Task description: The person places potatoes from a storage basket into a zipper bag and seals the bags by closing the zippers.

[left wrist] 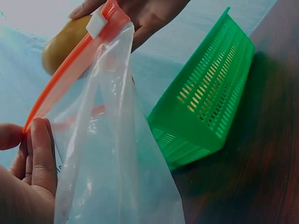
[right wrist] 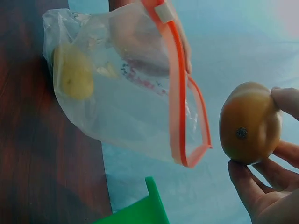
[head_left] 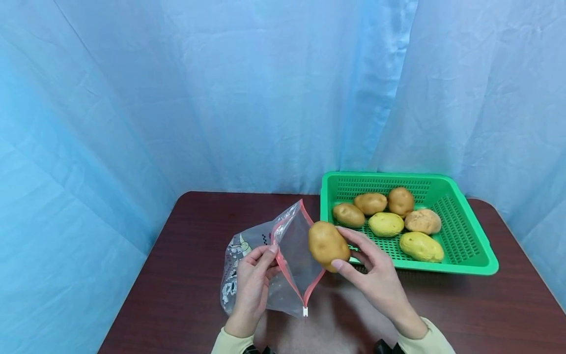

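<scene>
A clear slider zip bag (head_left: 283,292) with a pink-red rim lies tilted on the table, its mouth spread apart. My left hand (head_left: 252,285) pinches one side of that rim between thumb and fingers. With thumb and fingertips, my right hand (head_left: 378,278) grips a smooth brown potato (head_left: 326,243) just outside the mouth, on its right. A white slider (head_left: 305,311) sits at the rim's near corner. Through the plastic in the right wrist view, a yellowish potato (right wrist: 74,77) shows at the bag's bottom. Printed figures cover part of the bag's left side.
Right of the bag stands a green slotted basket (head_left: 477,231) with several brown and yellow potatoes inside. Both rest on a dark wooden table (head_left: 177,275). Pale blue cloth (head_left: 265,98) hangs behind the table and along its sides.
</scene>
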`<state>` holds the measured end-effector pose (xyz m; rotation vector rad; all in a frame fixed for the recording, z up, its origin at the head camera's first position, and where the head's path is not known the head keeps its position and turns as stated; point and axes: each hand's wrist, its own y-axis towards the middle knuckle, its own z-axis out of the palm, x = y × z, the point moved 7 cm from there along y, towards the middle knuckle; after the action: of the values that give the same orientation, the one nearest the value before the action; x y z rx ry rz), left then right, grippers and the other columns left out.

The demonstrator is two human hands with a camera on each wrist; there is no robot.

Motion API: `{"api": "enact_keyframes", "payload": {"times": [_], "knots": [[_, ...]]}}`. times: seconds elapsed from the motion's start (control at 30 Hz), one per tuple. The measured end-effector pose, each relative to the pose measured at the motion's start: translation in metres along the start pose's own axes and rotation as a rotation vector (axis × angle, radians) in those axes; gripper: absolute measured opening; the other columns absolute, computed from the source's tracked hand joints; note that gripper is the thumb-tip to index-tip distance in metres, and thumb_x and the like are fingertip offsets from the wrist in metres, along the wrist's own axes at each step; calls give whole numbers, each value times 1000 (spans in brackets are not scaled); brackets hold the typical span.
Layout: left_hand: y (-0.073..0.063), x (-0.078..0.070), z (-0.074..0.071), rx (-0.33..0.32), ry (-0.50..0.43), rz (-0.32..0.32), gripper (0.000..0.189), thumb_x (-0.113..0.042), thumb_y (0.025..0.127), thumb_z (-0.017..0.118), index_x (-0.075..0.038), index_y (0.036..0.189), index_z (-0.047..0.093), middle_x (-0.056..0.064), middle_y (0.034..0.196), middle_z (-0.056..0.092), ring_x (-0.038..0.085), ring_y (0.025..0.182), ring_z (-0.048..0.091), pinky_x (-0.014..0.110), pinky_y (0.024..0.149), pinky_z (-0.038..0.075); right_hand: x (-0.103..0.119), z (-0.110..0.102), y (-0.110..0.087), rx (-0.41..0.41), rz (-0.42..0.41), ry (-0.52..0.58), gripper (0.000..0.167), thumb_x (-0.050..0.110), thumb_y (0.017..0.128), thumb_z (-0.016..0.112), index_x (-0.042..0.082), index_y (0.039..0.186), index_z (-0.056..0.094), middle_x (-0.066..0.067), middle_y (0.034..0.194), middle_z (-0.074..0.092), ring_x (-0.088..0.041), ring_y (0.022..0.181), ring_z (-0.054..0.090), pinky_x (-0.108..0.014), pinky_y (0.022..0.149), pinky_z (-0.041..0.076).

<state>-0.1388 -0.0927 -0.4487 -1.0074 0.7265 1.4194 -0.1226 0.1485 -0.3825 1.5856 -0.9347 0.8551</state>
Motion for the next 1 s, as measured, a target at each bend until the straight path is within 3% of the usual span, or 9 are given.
{"api": "enact_keyframes", "payload": {"times": [0.27,0.57,0.73,1.0], "knots": [[0,-1,0,-7,3,-5,8,-10,98,70,-5,91,71,5,79,70,13,72,69,24,67,60,-2,16,6,19,-39,-70,63,-1,87,82,18,143,61,-1,143,60,-11,126,58,-23,96,54],[1,-3,-4,-41,-10,5,5,-9,97,71,-5,94,71,3,82,69,12,73,68,26,69,60,-9,36,10,73,-117,-281,63,17,85,87,23,143,62,5,142,61,-15,125,61,-30,89,59],[1,-5,-7,-50,-9,10,4,-9,98,71,-5,98,71,2,84,70,11,75,68,24,69,59,-12,45,13,104,-148,-374,64,25,86,88,19,143,61,3,143,60,-17,126,60,-37,87,60],[3,-10,-12,-73,-12,28,7,-6,99,70,-1,102,70,3,85,70,8,73,66,21,68,58,-13,58,19,148,-243,-517,65,30,83,89,10,139,63,-5,141,63,-25,128,61,-46,98,55]]}}
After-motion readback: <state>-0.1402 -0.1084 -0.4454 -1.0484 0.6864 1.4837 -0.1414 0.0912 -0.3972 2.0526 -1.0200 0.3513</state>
